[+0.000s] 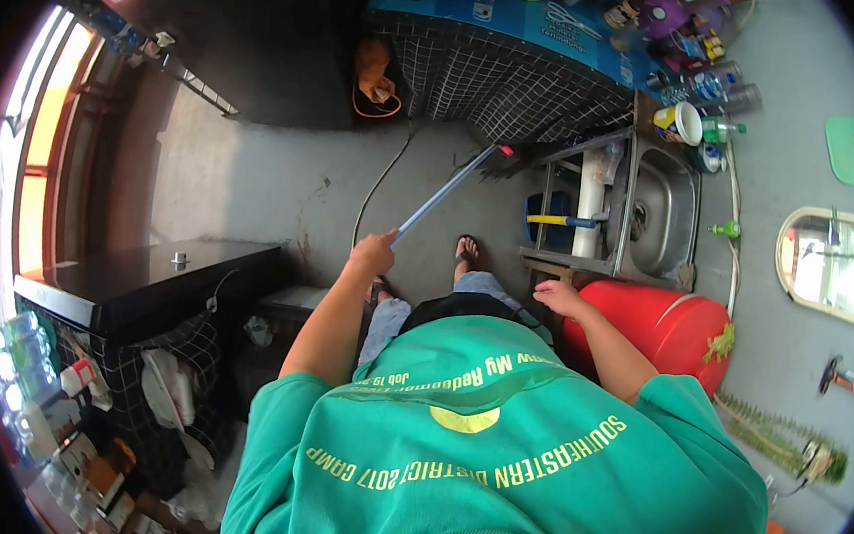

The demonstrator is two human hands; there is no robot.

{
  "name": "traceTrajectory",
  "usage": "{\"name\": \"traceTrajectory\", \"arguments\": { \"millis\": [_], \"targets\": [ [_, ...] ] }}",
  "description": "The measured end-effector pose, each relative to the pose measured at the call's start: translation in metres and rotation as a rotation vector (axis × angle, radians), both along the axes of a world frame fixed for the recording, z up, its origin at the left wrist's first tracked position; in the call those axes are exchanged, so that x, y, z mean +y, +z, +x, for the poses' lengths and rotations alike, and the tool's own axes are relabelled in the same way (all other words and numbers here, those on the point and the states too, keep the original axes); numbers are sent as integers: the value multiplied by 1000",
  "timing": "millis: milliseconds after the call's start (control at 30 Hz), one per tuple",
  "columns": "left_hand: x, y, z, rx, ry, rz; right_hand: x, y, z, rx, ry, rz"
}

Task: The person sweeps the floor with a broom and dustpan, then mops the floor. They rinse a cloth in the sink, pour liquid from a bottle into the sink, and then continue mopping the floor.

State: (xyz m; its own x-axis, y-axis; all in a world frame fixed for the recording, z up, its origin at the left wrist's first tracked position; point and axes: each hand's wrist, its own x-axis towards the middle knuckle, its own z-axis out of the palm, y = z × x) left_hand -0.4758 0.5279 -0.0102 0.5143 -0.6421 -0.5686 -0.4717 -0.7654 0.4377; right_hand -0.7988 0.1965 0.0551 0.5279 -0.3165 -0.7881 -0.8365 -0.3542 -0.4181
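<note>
My left hand (373, 253) is closed round the near end of a long pale blue stick (443, 196). From there the stick slants up and to the right. Its far end has a red collar, and dark bristles lie beside it on the grey floor (274, 170), by the checkered curtain (520, 99). My right hand (557, 296) is at my right side, near the left end of a red drum (653, 330); its fingers look loosely curled and apart, with nothing seen in them.
A steel sink (662, 210) on a metal frame stands at the right, with a blue container and a yellow-and-blue handle (559, 220) beneath. A dark cable (378, 183) crosses the floor. A black-topped counter (155, 281) is at the left, and an orange bag (373, 72) hangs ahead.
</note>
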Motion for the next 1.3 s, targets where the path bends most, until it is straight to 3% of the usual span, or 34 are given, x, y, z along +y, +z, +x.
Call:
{"name": "traceTrajectory", "arguments": {
  "millis": [100, 167, 233, 267, 333, 467, 567, 633, 667, 733, 800, 900, 1033, 1100, 1167, 1300],
  "targets": [
    [17, -2, -41, 46, 38, 44, -38, -37, 19, -101, 19, 112],
    [53, 24, -70, 19, 50, 57, -61, -38, 35, -106, -59, 147],
    [88, 58, -86, 234, 94, 151, -95, -48, 43, -102, 123, 43],
    [108, 75, -96, 107, 5, 119, -114, -59, 40, -120, 120, 19],
    [125, 94, -104, 121, -18, 236, -149, -70, 37, -152, 79, -6],
    [46, 95, -96, 155, -43, 330, -189, -75, 16, -152, -17, -55],
    [-29, 67, -92, 112, -56, 257, -207, -44, 17, -65, 27, -98],
    [-60, 57, -86, 61, -74, 251, -217, -42, 14, -48, 143, -401],
    [-70, 55, -87, 19, -76, 254, -223, -43, 16, -1, 86, -395],
    [-79, 102, -78, 15, -85, 314, -234, -68, 18, 22, -37, -467],
    [-29, 92, -76, 1, -88, 384, -246, -105, 27, 107, -277, -522],
    [54, 122, -77, -82, -77, 552, -265, -170, 31, 218, -363, -503],
    [157, 184, -68, -120, -64, 730, -267, -235, 23, 146, -388, -616],
    [148, 225, -57, -81, 1, 737, -267, -230, 33, 177, -343, -669],
    [163, 231, -40, -67, -51, 569, -263, -231, 39, 82, -443, -574],
    [153, 235, 22, -112, -183, 529, -222, -224, 71, 9, -287, -624]
  ]
}}
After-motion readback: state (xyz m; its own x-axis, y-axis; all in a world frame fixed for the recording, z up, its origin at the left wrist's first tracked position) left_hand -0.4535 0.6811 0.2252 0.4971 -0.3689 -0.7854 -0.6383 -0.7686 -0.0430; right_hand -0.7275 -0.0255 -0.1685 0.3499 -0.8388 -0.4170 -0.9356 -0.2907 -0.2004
